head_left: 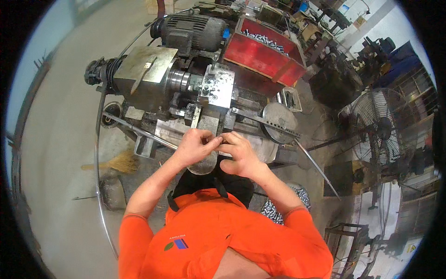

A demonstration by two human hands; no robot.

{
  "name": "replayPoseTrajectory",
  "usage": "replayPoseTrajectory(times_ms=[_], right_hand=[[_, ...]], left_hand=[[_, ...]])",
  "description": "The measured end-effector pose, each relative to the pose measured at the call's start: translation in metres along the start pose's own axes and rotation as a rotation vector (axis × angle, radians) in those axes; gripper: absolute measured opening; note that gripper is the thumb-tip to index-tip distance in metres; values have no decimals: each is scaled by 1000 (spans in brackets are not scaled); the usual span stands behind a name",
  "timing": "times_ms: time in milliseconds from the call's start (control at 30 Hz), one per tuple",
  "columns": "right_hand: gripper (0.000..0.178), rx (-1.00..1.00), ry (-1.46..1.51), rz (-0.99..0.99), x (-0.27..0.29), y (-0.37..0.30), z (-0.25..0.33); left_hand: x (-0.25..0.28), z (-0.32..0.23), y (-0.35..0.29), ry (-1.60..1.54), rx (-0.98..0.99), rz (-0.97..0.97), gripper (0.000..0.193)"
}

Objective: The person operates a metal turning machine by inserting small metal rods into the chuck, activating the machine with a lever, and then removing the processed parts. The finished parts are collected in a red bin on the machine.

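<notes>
My left hand (196, 146) is closed in a pinch in front of the machine, thumb and forefinger together. Against its fingertips, my right hand (239, 156) has its fingers bent inward, with the thumb lower down. Whatever small piece may be between the two hands is hidden by the fingers. Just beyond them stands a greasy metal lathe-like machine, with a bright metal block (219, 87) on its slide and a shiny spindle (179, 80) to the left. A rounded grey metal piece (203, 165) lies below my left hand.
A red bin (260, 58) of small metal parts stands at the back right. Long metal levers (139, 130) stick out on both sides. More metal parts (272, 211) fill a container by my right forearm. A broom (121, 162) lies left; a large fan (376, 125) stands right.
</notes>
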State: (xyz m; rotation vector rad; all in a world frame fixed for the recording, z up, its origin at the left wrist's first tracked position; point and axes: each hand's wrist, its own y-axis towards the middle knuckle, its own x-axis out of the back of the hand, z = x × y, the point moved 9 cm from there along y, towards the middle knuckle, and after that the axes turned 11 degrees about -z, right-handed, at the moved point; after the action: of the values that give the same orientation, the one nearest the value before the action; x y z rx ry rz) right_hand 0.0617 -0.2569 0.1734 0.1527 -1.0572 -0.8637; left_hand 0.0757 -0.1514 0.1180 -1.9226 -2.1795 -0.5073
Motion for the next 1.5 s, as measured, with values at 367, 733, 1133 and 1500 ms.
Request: replayPoseTrajectory(times_ms=[367, 733, 1133, 1500], right_hand=[[26, 132, -66, 216, -36, 71, -2], [27, -142, -596, 364, -90, 173, -127], [27, -62, -390, 243, -102, 181, -137], [19, -56, -383, 210, -103, 195, -120]], left_hand=[[68, 13, 5, -42, 118, -35, 27], [357, 119, -198, 580, 371, -828, 34], [282, 153, -252, 801, 629, -723, 32], [343, 184, -257, 1304, 706, -532, 19]])
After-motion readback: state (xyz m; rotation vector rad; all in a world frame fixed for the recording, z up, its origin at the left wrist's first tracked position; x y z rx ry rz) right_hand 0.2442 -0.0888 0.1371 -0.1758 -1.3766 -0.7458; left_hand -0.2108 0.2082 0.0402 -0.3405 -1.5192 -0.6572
